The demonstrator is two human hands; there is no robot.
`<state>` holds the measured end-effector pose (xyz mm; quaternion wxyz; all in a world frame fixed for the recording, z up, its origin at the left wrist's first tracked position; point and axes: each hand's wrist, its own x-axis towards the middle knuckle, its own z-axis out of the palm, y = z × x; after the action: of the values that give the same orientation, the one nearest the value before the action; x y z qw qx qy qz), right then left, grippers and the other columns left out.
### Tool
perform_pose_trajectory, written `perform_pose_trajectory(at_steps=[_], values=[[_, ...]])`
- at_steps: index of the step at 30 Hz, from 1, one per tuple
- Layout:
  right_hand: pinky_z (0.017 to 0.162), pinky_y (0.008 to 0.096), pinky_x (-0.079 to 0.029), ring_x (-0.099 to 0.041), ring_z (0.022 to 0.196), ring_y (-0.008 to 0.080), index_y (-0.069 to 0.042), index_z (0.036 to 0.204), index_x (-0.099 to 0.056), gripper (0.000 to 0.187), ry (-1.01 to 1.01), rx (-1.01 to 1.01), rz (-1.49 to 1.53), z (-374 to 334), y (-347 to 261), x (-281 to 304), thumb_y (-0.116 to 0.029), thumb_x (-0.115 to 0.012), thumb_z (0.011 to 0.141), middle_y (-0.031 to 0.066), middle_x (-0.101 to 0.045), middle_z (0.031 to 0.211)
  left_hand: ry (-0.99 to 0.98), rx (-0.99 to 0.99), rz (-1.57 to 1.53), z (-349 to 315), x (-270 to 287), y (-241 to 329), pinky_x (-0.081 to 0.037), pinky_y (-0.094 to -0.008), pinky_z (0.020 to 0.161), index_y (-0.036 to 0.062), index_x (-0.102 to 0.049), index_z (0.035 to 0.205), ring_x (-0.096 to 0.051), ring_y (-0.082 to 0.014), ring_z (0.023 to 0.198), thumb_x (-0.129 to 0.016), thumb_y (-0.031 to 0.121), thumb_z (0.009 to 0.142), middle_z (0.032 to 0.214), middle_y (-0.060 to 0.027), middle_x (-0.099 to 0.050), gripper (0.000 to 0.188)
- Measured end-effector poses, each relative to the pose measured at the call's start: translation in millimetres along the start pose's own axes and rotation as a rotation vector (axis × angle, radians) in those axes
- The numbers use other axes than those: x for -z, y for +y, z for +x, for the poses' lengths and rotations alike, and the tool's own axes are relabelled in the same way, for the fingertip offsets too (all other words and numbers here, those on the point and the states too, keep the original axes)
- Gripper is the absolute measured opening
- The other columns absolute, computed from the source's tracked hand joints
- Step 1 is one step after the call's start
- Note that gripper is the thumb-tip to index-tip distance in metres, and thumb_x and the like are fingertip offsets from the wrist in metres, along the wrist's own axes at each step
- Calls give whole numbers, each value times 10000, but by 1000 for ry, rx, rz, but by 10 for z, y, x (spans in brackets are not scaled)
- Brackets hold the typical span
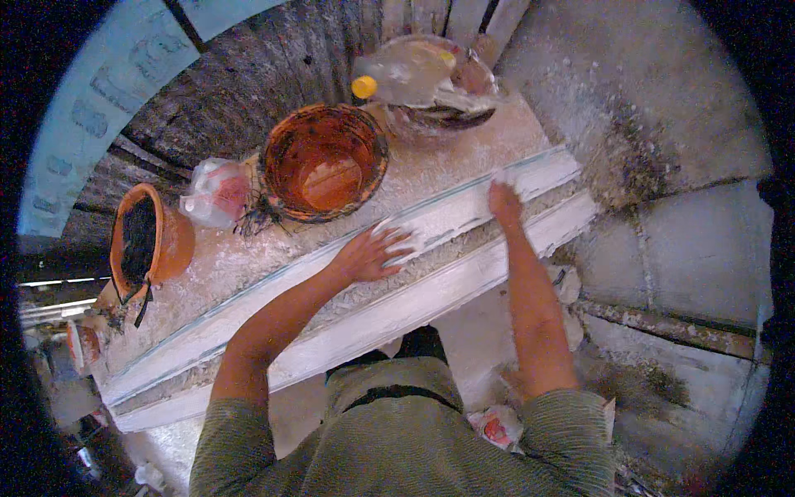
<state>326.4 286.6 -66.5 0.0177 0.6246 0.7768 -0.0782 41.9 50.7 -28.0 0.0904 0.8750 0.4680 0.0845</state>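
Note:
A long white plaster-like strip (451, 210) crosses the bench at a slant, with a thin blue-green line along its far side. My left hand (374, 253) rests over it with fingers spread, holding nothing. Farther right, my right hand (504, 204) is closed at the same strip. A blurred whitish patch shows at its fingertips; what it grips, if anything, is unclear. Nearer to me runs a second white strip (447, 294), parallel to the first, with a rough grey band (331, 306) between them.
Beyond the strips stand an orange bucket (377, 186), a knotted plastic bag (219, 192) and an orange pot-shaped container (175, 242), dark inside. A clear bottle (406, 73) with a yellow cap lies on a basin at the back. Stained grey slabs (662, 257) are at right.

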Motion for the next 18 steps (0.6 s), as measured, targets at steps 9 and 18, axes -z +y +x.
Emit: perform_pose_trajectory(at_steps=[9, 18], values=[[880, 510, -420, -531, 979, 456, 50, 1098, -546, 375, 91, 201, -94, -93, 588, -77, -208, -458, 840, 317, -552, 1057, -12, 64, -5, 1277, -264, 24, -115, -463, 1121, 243, -400, 1362, -213, -296, 1358, -329, 509, 915, 1462, -85, -279, 525], [930, 508, -385, -495, 1101, 408, 75, 1055, -583, 545, -474, 33, 342, -1721, -1174, 253, -422, -490, 852, 285, -504, 1193, -328, 121, 9, -9, 58, 189, -183, -516, 1092, 289, -384, 1367, -223, -386, 1338, -353, 515, 904, 1472, -89, -255, 516]])
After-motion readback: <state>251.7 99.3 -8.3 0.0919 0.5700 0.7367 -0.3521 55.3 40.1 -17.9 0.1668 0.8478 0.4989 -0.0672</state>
